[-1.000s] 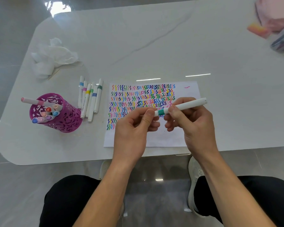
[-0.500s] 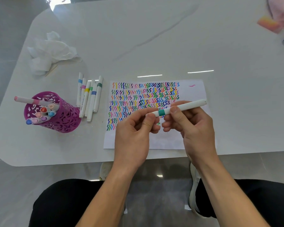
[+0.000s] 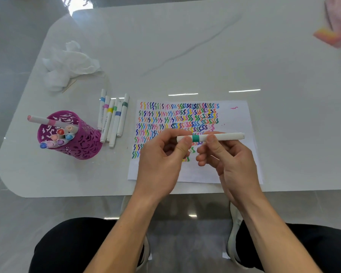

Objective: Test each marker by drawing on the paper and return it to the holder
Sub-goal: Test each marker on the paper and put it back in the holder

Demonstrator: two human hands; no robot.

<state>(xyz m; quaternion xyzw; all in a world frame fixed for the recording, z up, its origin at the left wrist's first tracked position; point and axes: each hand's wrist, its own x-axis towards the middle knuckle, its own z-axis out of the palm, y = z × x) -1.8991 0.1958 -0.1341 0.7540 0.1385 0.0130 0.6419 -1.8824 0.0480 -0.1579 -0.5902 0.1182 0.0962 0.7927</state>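
Two hands at centre frame, both on one white marker [image 3: 220, 136] with a teal band, held level over the lower half of the paper [image 3: 238, 119] and clear of its surface. At the marker's left end, the left hand [image 3: 161, 160], pinching it between thumb and curled fingers. Just right of the teal band, the right hand [image 3: 232, 162], thumb pressed on top of the barrel and fingers curled underneath. Across the paper, rows of small zigzag strokes in many colours, plus one stray pink mark [image 3: 234, 108] near its upper right corner; no words among them. Left of the paper, a row of markers [image 3: 114, 119] lying side by side on the white table [image 3: 185, 46], with bands of blue, pink, yellow, green and violet; print along one barrel too small to read. Further left, the purple cut-out holder [image 3: 83, 146], filled with markers showing coloured cap ends, some with printed digits too small to make out, and one pink marker [image 3: 41, 120] sticking out over its rim toward the left edge. Upper left, a crumpled tissue [image 3: 67, 64]. Upper right corner, a blurred pink object [image 3: 331, 36].
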